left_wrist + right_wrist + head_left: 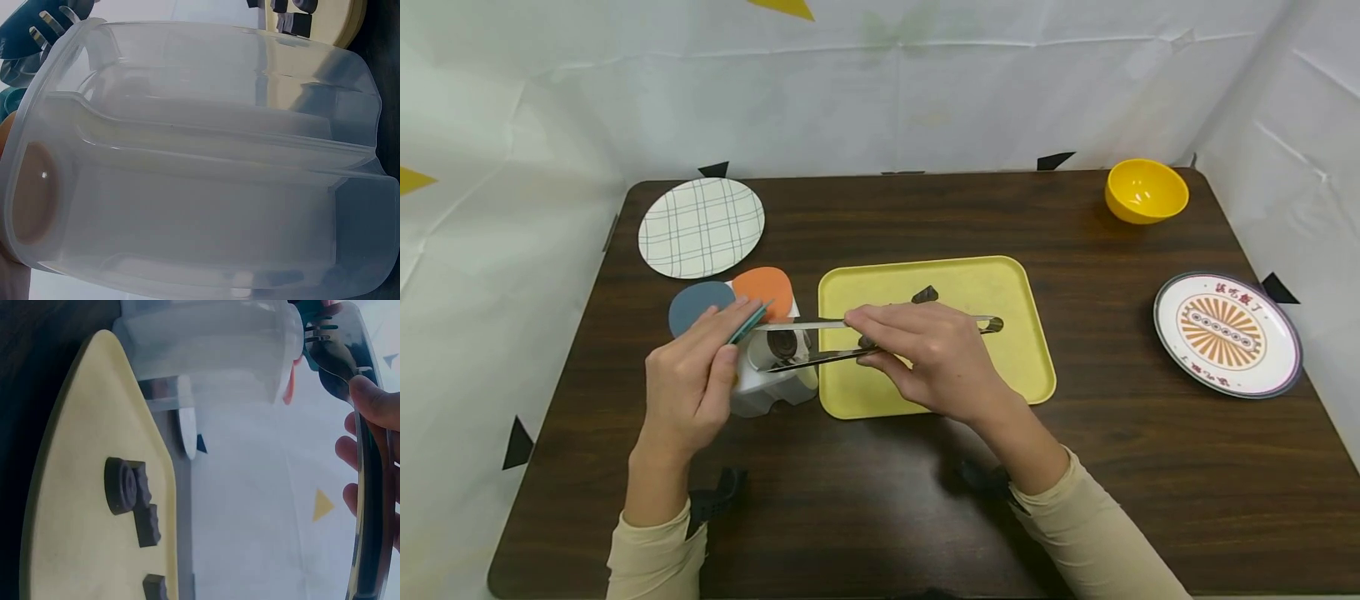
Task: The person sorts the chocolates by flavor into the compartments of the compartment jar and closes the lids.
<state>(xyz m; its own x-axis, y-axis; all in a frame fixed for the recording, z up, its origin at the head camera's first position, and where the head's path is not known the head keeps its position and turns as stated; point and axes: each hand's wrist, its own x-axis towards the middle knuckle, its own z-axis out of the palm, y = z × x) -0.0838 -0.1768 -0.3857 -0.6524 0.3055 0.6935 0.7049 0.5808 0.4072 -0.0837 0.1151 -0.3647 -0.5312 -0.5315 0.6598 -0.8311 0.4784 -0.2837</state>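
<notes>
My left hand point(688, 383) pinches a thin teal piece point(749, 323) between fingers and thumb, above a translucent container point(763, 396) with two compartments. Over the yellow tray point(850, 396), my right hand point(925, 346) grips a long, clear cutlery case point(367, 562). Fork tines point(319, 334) and a spoon point(334, 359) show at the case's end near the left hand. The container's bare inside point(206, 212) fills the left wrist view; little of the left hand appears there. Several dark brown, chocolate-like pieces point(119, 486) lie on the tray, partly hidden by the right hand in the head view.
An orange flap point(763, 287) and a blue-grey flap point(700, 302) top the container. Behind it lies a white checked plate point(700, 229). To the right are a yellow bowl point(1146, 192) and a patterned plate point(1227, 335). White sheeting point(850, 100) borders the dark table point(865, 517).
</notes>
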